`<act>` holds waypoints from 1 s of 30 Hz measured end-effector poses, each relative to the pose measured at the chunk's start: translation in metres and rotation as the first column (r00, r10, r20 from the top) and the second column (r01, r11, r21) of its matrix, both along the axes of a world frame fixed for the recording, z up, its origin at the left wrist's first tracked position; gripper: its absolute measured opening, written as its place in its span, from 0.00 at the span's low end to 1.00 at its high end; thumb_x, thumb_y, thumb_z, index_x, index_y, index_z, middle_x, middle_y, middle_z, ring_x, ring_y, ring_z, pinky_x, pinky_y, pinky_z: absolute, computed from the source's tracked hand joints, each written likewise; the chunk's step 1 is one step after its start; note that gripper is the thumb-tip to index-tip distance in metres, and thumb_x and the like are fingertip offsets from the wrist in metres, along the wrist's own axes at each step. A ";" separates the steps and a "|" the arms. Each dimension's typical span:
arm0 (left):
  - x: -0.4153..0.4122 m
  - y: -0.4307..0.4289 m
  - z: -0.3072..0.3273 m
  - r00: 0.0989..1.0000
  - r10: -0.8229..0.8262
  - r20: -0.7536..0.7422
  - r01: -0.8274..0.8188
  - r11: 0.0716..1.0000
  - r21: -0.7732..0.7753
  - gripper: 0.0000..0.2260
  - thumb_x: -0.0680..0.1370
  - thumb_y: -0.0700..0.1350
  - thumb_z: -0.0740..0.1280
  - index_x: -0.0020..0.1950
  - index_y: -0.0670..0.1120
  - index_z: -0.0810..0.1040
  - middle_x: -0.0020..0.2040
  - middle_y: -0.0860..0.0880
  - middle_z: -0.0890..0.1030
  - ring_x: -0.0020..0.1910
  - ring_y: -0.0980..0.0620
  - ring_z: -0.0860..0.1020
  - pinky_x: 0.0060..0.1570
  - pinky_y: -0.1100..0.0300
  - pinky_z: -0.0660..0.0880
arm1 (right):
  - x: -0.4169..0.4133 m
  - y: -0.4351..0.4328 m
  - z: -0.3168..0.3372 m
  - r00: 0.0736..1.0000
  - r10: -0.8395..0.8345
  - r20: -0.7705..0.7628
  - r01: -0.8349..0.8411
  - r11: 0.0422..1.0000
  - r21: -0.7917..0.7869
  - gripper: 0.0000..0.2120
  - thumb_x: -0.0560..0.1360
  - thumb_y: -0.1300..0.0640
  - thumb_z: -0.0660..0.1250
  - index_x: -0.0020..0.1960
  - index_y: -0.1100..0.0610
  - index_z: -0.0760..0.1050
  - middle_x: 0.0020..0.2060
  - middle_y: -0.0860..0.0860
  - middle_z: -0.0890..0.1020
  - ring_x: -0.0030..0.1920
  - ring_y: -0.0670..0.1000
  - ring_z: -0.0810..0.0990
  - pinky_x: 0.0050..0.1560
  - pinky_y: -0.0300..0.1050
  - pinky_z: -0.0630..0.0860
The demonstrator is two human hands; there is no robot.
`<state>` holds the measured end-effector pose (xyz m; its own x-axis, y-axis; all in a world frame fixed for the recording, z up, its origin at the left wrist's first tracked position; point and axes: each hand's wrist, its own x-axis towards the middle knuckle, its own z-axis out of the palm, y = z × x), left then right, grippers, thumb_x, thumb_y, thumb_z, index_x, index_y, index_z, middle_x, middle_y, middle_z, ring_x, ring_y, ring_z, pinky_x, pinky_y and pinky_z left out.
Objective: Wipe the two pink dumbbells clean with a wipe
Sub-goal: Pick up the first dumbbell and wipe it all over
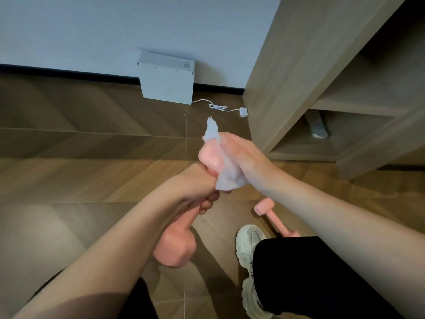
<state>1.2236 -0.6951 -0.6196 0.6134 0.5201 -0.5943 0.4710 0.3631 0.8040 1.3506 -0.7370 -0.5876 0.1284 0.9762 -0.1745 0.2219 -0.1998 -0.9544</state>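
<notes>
My left hand (195, 185) grips the handle of a pink dumbbell (177, 245) held above the floor, one head near me and the other head (208, 158) pointing away. My right hand (239, 155) holds a white wipe (226, 173) wrapped against that far head, with a corner of the wipe sticking up past my fingers. A second pink dumbbell (274, 221) lies on the floor by my right foot, partly hidden behind my right forearm and knee.
A white flat box (166, 81) leans against the wall, its white cable and plug (242, 111) trailing on the wood floor. A wooden shelf unit (322, 88) stands at right. My white sneaker (249, 242) and black trouser leg are at the bottom right.
</notes>
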 end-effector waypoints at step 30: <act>0.000 0.026 0.019 0.864 -0.059 -0.500 0.419 0.635 0.649 0.08 0.72 0.46 0.66 0.34 0.48 0.71 0.32 0.49 0.75 0.31 0.48 0.76 0.31 0.59 0.71 | -0.002 0.024 0.013 0.946 -0.146 0.289 0.207 0.959 -0.194 0.10 0.75 0.51 0.62 0.35 0.51 0.70 0.37 0.50 0.77 0.28 0.46 0.72 0.33 0.39 0.68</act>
